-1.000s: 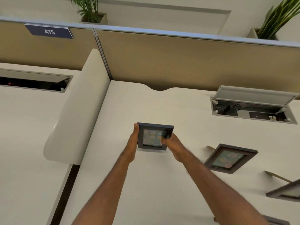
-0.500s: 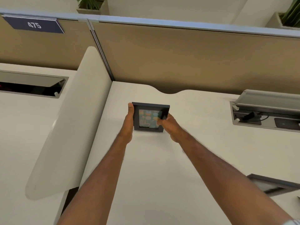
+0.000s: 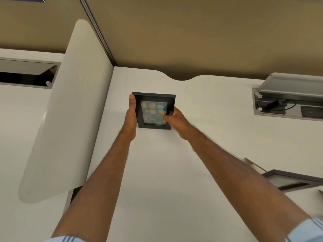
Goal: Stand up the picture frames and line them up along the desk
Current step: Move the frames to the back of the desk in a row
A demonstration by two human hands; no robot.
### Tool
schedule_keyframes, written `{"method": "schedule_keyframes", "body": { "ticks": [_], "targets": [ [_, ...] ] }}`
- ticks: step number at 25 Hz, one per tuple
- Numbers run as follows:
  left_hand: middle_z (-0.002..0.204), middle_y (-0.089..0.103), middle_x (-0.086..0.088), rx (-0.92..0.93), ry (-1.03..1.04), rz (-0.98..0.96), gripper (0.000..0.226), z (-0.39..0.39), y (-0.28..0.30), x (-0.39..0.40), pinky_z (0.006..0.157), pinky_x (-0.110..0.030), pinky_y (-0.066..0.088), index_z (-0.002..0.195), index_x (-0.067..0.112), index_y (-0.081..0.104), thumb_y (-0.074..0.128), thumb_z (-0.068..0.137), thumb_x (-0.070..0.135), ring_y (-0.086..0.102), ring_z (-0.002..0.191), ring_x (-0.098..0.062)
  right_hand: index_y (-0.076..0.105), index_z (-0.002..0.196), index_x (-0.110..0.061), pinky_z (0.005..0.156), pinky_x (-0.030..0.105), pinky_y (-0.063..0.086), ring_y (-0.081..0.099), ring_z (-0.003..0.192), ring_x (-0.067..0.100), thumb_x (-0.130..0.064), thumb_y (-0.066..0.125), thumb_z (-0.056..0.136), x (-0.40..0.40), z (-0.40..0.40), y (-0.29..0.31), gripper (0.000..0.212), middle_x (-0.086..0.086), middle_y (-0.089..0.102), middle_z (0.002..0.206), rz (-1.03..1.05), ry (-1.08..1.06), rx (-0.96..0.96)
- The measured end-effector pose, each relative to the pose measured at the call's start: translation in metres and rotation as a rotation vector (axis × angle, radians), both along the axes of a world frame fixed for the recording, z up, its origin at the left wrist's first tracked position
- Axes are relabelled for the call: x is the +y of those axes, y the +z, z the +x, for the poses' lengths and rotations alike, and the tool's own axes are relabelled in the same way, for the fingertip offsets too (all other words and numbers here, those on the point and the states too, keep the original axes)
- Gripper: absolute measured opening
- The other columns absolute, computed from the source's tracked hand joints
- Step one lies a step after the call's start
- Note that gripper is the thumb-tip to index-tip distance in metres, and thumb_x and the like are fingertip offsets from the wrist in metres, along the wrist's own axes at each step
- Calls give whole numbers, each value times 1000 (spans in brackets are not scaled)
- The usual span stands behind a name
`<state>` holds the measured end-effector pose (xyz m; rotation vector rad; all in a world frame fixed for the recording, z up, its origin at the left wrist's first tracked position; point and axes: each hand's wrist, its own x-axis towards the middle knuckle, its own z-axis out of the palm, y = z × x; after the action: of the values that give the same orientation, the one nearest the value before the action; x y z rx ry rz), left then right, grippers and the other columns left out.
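We hold the small black picture frame (image 3: 153,110) upright near the desk's (image 3: 157,172) back left corner, left hand (image 3: 131,117) and right hand (image 3: 174,119) closed on its stiff side rails, judging it light, rigid and glass-fronted, so avoid pressing the pane.

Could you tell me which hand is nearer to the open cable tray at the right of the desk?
Right hand, on the black frame side facing the cable tray; left hand grips the far side.
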<state>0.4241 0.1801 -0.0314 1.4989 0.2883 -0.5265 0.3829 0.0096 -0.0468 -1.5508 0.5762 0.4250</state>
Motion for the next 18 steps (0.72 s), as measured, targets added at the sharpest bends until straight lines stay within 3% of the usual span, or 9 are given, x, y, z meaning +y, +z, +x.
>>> {"method": "schedule_keyframes", "body": {
  "ticks": [3,7,9,11,13,15,18],
  "targets": [
    [92,75,34,7,-22,-39,50,-3,-1,3,61,-6,53,87,71,69,19,94,75,71,88,12,46,143,-16,71,13,47,54,116,17,-1,58,94,2,-3,0,53,1,58,132,16,7,1],
    [93,75,32,-21,-12,-29,51,-3,0,4,61,-6,53,89,69,70,20,94,75,71,89,11,45,144,-16,88,27,49,54,126,23,-1,60,94,2,-2,5,54,7,56,142,12,14,-10],
    [94,76,29,-68,1,31,51,-8,4,3,63,-5,52,96,58,73,24,96,72,70,88,13,43,141,-15,89,29,51,54,129,25,-1,64,92,1,-4,9,56,7,56,141,4,18,-24],
    [101,71,17,-138,99,151,46,-21,7,1,70,-6,50,106,33,64,34,95,67,66,88,14,40,141,-14,85,23,51,52,128,20,-5,70,88,1,-16,19,62,3,50,141,-41,-19,-49],
    [110,63,4,-261,336,273,41,-39,6,2,77,-5,45,109,18,57,41,98,54,60,99,7,39,143,-17,96,27,48,45,128,15,-9,72,86,4,-39,34,67,-1,44,146,-136,-128,-93],
    [123,60,-4,-359,494,437,39,-67,5,-1,88,-8,40,120,11,58,42,102,41,53,115,-10,43,140,-20,104,30,45,46,130,12,-10,67,87,3,-71,54,58,-5,46,146,-156,-274,-152],
    [127,57,2,-320,389,443,31,-124,2,-30,93,-18,40,125,15,59,48,101,32,48,116,-10,53,128,-28,95,22,51,54,119,-3,-11,60,87,-17,-135,92,45,-15,55,134,-154,-409,-256]
  ]
}}
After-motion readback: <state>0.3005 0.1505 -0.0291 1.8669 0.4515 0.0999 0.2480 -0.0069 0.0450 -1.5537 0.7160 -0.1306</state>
